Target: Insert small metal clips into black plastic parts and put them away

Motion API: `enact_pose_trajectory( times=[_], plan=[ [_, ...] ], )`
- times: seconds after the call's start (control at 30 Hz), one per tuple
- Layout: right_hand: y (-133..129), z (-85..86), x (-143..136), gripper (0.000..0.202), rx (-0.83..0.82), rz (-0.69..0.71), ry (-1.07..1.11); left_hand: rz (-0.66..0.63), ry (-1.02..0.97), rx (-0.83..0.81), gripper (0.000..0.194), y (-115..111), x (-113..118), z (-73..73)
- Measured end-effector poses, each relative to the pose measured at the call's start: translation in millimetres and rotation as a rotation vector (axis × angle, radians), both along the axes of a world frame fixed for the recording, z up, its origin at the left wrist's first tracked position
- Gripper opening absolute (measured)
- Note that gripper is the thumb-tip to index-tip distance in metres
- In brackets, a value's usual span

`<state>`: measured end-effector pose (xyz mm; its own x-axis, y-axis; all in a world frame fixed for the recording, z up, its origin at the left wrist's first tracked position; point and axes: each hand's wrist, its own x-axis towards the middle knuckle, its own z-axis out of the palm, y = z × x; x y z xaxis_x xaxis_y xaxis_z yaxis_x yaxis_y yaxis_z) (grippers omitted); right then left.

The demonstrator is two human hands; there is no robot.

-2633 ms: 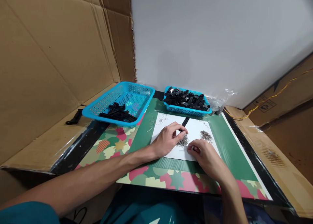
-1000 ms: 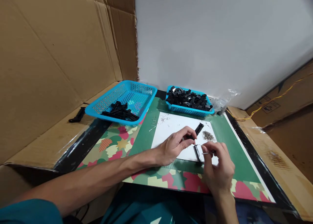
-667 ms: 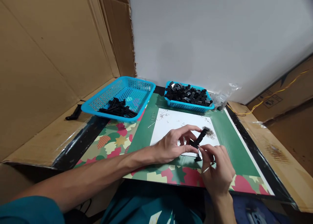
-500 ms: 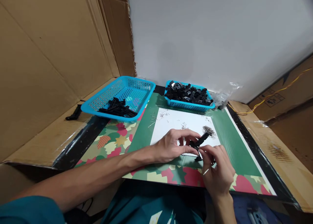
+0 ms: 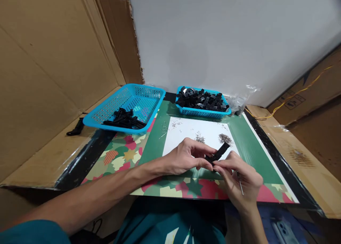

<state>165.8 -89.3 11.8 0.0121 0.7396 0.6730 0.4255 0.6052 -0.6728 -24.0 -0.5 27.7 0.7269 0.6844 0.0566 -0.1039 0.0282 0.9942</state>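
Black part [image 5: 221,151] tilts up by the white sheet [image 5: 183,134]. The left hand [image 5: 188,159] pinches it between thumb and bent fingers. The right hand [image 5: 241,176] has its fingertips nearly together at the low end, with a thin stick [image 5: 240,184] in its palm.

L hand [image 5: 186,158], R hand [image 5: 241,173] on blk pc [image 5: 221,151]; R w/ rod [image 5: 240,183]
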Motion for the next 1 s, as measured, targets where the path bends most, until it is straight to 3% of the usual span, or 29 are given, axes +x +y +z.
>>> enact_pose_trajectory(
  times=[0.17, 0.37, 0.67, 1.0],
  plan=[
    [-0.4, 2.1, -2.0, 0.012, -0.063, -0.059, 0.051, 0.034, -0.031, -0.109, 0.051, -0.2, 0.7, -1.7],
    [-2.2, 2.8, -2.0, 0.013, -0.022, -0.06, 0.028, 0.041, -0.015, -0.096, 0.047, 1.6, 0.4, -0.9],
    [0.0, 5.2, -4.9, 0.007, -0.027, -0.166, -0.005, -0.083, 0.006, -0.082, 0.06, -0.2, -1.5, 3.9],
    [-1.4, 16.5, -6.2, 0.009, 0.025, -0.12, -0.066, -0.109, -0.073, -0.087, 0.062, -0.8, -1.2, 5.1]
  ],
)
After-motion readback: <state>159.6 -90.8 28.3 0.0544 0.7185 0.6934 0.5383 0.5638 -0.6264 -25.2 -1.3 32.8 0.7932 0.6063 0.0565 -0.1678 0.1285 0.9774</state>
